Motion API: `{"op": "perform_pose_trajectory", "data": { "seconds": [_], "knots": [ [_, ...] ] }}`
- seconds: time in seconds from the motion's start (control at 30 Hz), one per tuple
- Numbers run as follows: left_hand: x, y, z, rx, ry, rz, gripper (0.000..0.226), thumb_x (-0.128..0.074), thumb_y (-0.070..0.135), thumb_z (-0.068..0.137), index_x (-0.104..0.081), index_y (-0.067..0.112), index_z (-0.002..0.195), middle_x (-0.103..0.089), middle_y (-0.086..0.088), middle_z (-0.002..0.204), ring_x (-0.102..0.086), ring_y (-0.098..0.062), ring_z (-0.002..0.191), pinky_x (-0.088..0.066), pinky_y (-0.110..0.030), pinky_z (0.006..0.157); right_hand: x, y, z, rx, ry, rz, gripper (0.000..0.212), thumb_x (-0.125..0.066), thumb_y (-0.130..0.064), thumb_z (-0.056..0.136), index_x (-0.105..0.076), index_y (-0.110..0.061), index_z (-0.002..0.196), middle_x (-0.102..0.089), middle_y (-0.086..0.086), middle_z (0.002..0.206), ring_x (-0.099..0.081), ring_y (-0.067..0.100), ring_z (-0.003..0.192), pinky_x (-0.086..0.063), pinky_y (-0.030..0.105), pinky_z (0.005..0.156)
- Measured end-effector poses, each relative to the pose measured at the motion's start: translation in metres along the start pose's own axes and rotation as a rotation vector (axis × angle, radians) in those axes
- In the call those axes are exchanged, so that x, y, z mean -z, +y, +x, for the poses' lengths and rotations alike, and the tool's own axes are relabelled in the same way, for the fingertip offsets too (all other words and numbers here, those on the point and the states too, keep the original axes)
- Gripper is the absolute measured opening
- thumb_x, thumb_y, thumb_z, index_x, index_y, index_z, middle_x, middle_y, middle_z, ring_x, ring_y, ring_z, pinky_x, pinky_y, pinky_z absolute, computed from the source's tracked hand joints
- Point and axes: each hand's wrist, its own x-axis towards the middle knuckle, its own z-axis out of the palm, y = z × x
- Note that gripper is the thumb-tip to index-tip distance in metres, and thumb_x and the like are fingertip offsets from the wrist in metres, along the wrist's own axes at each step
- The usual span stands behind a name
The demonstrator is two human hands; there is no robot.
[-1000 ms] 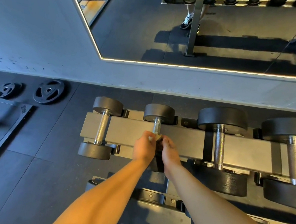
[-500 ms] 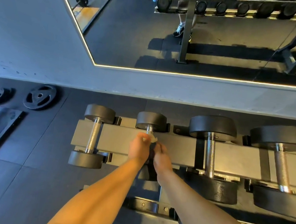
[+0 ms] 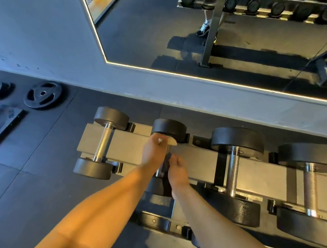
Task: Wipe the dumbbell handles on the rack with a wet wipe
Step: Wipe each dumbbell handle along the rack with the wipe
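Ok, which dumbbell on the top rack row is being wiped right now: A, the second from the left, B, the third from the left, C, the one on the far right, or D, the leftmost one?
A: the left hand holds the wet wipe at the far end of the handle of the second dumbbell from the left, with the right hand close beside it.
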Motion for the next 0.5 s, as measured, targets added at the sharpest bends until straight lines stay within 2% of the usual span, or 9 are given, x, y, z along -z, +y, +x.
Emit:
{"op": "perform_pose_trajectory", "data": {
  "seconds": [0.07, 0.1, 0.13, 0.23, 0.3, 0.33, 0.4, 0.5],
  "knots": [
    [-0.006, 0.001, 0.008, 0.037, -0.045, 0.026, 0.019, -0.051, 0.028, 0.103, -0.061, 0.017, 0.115, -0.064, -0.004, 0.101, -0.064, -0.018, 0.088, -0.042, -0.021, 0.059, 0.003, -0.008, 0.001, 0.013, -0.016, 0.037, 0.026, -0.036, -0.031, 0.109, -0.056, -0.019, 0.122, -0.066, 0.01, 0.111, -0.062, 0.021, 0.099, -0.047, 0.029, 0.077],
    [-0.007, -0.001, 0.006, 0.048, -0.058, 0.044, 0.018, -0.052, 0.027, 0.103, -0.06, 0.017, 0.116, -0.063, -0.003, 0.101, -0.063, -0.016, 0.086, -0.041, -0.021, 0.058, 0.004, -0.01, 0.0, 0.011, -0.023, 0.059, 0.025, -0.036, -0.03, 0.109, -0.054, -0.022, 0.124, -0.065, 0.008, 0.112, -0.061, 0.019, 0.099, -0.045, 0.028, 0.074],
    [-0.006, -0.005, 0.0, 0.04, -0.066, 0.058, 0.016, -0.053, 0.026, 0.103, -0.059, 0.017, 0.114, -0.062, -0.002, 0.1, -0.061, -0.013, 0.082, -0.039, -0.019, 0.057, 0.005, -0.01, -0.001, 0.01, -0.029, 0.073, 0.024, -0.037, -0.031, 0.109, -0.053, -0.025, 0.125, -0.064, 0.005, 0.115, -0.06, 0.018, 0.102, -0.043, 0.029, 0.076],
    [0.004, -0.021, -0.028, 0.033, -0.089, 0.092, 0.01, -0.053, 0.026, 0.103, -0.056, 0.02, 0.111, -0.065, 0.003, 0.096, -0.06, -0.003, 0.076, -0.04, -0.015, 0.058, 0.006, -0.006, -0.008, 0.027, 0.006, -0.041, 0.028, -0.038, -0.035, 0.108, -0.051, -0.03, 0.132, -0.056, -0.003, 0.13, -0.053, 0.021, 0.117, -0.043, 0.038, 0.097],
    [0.009, -0.034, -0.041, 0.077, -0.118, 0.154, 0.011, -0.054, 0.026, 0.103, -0.058, 0.02, 0.111, -0.067, 0.002, 0.1, -0.064, -0.009, 0.084, -0.045, -0.021, 0.069, 0.007, 0.0, -0.01, 0.034, 0.02, -0.114, 0.033, -0.041, -0.035, 0.107, -0.046, -0.035, 0.139, -0.052, -0.002, 0.137, -0.051, 0.024, 0.126, -0.043, 0.047, 0.107],
    [0.011, -0.039, -0.041, 0.098, -0.138, 0.185, 0.013, -0.055, 0.026, 0.102, -0.061, 0.019, 0.111, -0.069, 0.0, 0.104, -0.064, -0.014, 0.09, -0.046, -0.024, 0.074, 0.008, 0.002, -0.012, 0.046, 0.024, -0.13, 0.031, -0.044, -0.033, 0.106, -0.046, -0.036, 0.137, -0.052, 0.0, 0.138, -0.052, 0.025, 0.125, -0.045, 0.048, 0.106],
    [0.018, -0.039, -0.041, 0.14, -0.22, 0.257, 0.016, -0.058, 0.024, 0.099, -0.064, 0.017, 0.113, -0.07, -0.004, 0.108, -0.065, -0.018, 0.096, -0.047, -0.026, 0.079, 0.009, 0.003, -0.015, 0.08, 0.027, -0.13, 0.028, -0.053, -0.029, 0.103, -0.046, -0.035, 0.129, -0.052, 0.002, 0.133, -0.053, 0.022, 0.118, -0.048, 0.041, 0.099],
    [0.025, -0.032, -0.045, 0.127, -0.256, 0.306, 0.014, -0.06, 0.024, 0.098, -0.067, 0.018, 0.109, -0.071, -0.004, 0.105, -0.066, -0.019, 0.095, -0.052, -0.03, 0.083, 0.011, 0.005, -0.015, 0.177, 0.078, -0.12, 0.034, -0.069, -0.023, 0.094, -0.048, -0.032, 0.12, -0.043, -0.002, 0.123, -0.05, 0.014, 0.109, -0.047, 0.031, 0.088]
  ]
}}
